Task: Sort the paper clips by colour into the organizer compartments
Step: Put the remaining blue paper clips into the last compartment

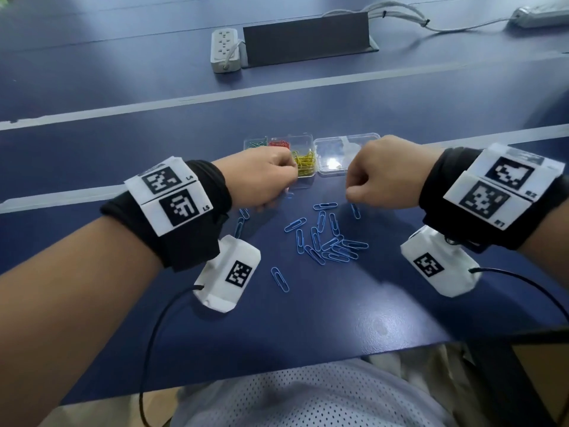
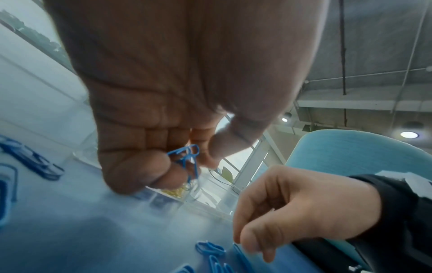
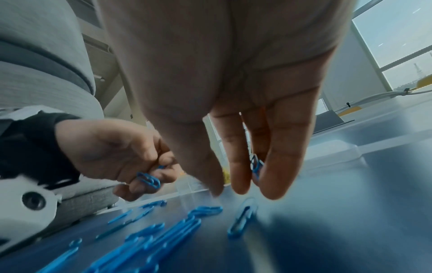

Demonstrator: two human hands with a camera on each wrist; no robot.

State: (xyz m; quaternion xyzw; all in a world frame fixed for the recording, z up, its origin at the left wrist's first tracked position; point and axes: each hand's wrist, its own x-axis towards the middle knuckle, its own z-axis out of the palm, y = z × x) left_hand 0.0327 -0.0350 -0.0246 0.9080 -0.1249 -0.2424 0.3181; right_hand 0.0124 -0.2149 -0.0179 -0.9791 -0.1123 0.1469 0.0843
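Observation:
Many blue paper clips (image 1: pixel 328 241) lie loose on the dark blue table (image 1: pixel 308 318) in front of me. Beyond them stands a clear organizer (image 1: pixel 303 180) holding green clips (image 1: pixel 255 144), red clips (image 1: pixel 279 144) and yellow clips (image 1: pixel 304 161); its open lid (image 1: pixel 348 152) lies to the right. My left hand (image 1: pixel 268 180) hovers at the organizer's near left corner, its curled fingers (image 2: pixel 140 170) gripping a small bunch of blue clips (image 2: pixel 187 157). My right hand (image 1: pixel 375 180) hangs just above the table by the lid and pinches one blue clip (image 3: pixel 256 164) between its fingers (image 3: pixel 278 166).
A white power strip (image 1: pixel 225 50) and a dark grey angled panel (image 1: pixel 308 38) sit at the back, with cables and another strip (image 1: pixel 538 15) far right. Pale tape lines (image 1: pixel 215 97) cross the table. The table's front edge (image 1: pixel 277 371) is close to my body.

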